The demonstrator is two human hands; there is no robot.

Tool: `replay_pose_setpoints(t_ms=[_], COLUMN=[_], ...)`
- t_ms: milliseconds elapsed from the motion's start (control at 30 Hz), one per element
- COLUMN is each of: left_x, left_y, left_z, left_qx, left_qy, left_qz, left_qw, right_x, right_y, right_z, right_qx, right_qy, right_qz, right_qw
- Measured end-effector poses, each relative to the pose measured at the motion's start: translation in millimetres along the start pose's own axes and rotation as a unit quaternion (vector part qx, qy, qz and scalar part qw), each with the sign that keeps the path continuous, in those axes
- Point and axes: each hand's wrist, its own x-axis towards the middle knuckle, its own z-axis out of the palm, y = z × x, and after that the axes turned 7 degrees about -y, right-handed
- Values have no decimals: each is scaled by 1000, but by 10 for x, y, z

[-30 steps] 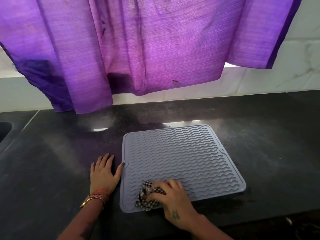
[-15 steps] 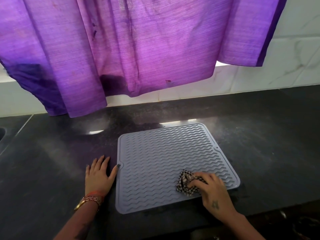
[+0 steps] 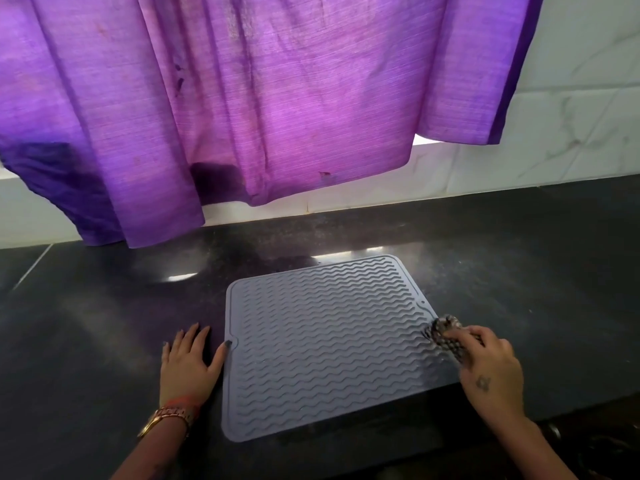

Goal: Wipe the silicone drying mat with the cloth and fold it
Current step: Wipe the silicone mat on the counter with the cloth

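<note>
**Wipe stroke at the mat's right edge, with the near corner close to the bench lip**

The silicone drying mat (image 3: 325,344) lies flat and unfolded on the dark bench (image 3: 104,323), turned slightly askew. The two hands are well apart, one on each side of the mat. The left hand (image 3: 189,365) rests flat on the bench just beside the mat's left edge, fingers straight, thumb tip touching the small notch in the rim. The right hand (image 3: 491,367) has its fingers curled round a bunched checked cloth (image 3: 445,332) and presses it on the mat's right edge.

What could go wrong, as I judge it: the cloth sits right at the rim, so a further push outward would carry it off the mat onto the bench and drag bench dust back on the return stroke. The left hand braces the mat only by a thumb at its edge; a hard sideways stroke could make the flexible mat skid or buckle, and its near right corner lies close to the bench's front lip. The purple curtain (image 3: 242,109) hanging beyond the mat's far edge might brush a freshly wiped surface when the mat is lifted to fold.

Compared with a second ago, the cloth has travelled from the mat's near left part, through its near right part, to the right edge. The left hand has stayed put.
</note>
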Motion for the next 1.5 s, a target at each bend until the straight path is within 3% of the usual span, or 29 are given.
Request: replay_pose_setpoints(t_ms=[67, 167, 400, 567, 767, 1033, 1133, 1233, 1300, 1400, 1500], left_x=[-10, -42, -62, -33, -16, -27, -29, -44, -50, -61, -68], left_y=[8, 34, 34, 9, -2, 6, 25, 50, 54, 63, 68], left_z=[-7, -22, -18, 28, 47, 28, 19, -3, -8, -14, -22], left_qx=[2, 6, 13, 18, 16, 9, 0, -2, -4, -4, -4], left_qy=[10, 20, 11, 21, 27, 20, 31, 33, 32, 35, 34], left_qz=[5, 7, -5, -5, -3, -8, -5, -4, -5, -7, -6], left_qw=[1000, 1000, 1000, 1000, 1000, 1000, 999, 999, 999, 999, 999], right_x=[-91, -239, -164, -82, -294, -194, -183, -271, -345, -324, -286], right_y=[-212, -325, 24, -66, -366, -75, -178, -337, -397, -266, -106], right_z=[44, 223, -5, -124, 104, -113, -151, -7, 47, 0, -105], right_qx=[-1, -93, -161, -105, -163, -181, -133, -137, -146, -140, -140], right_qy=[-14, -106, -104, -55, -77, -78, -68, -73, -136, -130, -124], right_qz=[-42, -112, -51, 13, -88, 10, 52, -8, -40, -26, 52], right_qw=[999, 984, 980, 993, 980, 980, 987, 988, 979, 981, 981])
